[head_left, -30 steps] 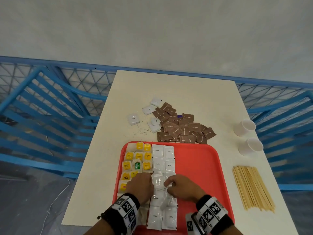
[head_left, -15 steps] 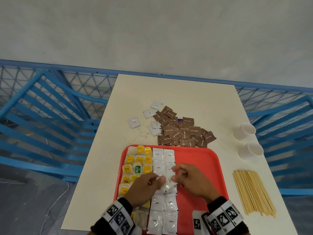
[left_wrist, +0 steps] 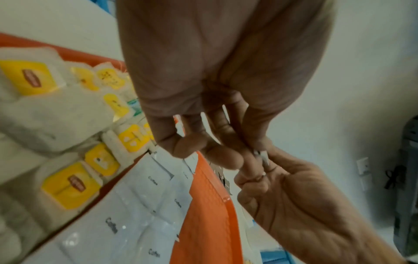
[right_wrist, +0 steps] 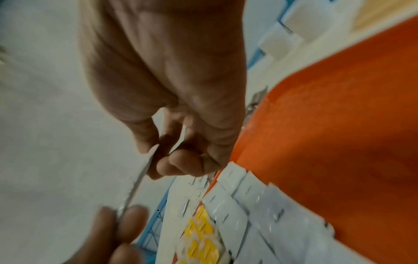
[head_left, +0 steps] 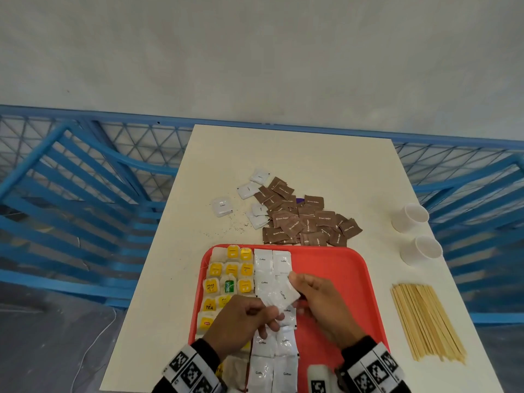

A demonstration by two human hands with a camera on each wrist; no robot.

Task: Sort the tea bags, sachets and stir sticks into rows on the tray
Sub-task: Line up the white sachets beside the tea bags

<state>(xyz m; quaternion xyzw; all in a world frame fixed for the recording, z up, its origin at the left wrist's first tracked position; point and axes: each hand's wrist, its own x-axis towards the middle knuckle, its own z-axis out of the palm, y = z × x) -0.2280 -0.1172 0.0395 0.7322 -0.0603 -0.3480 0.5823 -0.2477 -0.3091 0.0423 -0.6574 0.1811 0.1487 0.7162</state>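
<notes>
A cream rectangular table (head_left: 283, 163) fills the frame's centre, backed by a pale wall and blue metal railing (head_left: 85, 177); the smooth red plastic tray (head_left: 334, 268) sits at lower centre, holding paper tea bags (head_left: 231, 279) with yellow tags at its left and glossy white coffee sachets (head_left: 272, 262) beside them; brown sugar sachets (head_left: 306, 219) lie heaped just above the tray; thin wooden stir sticks (head_left: 425, 321) lie at lower right below two white cups (head_left: 411, 217); the left hand (head_left: 241, 321) and right hand (head_left: 320, 302) both pinch one white sachet (head_left: 280, 296) over the tray.
</notes>
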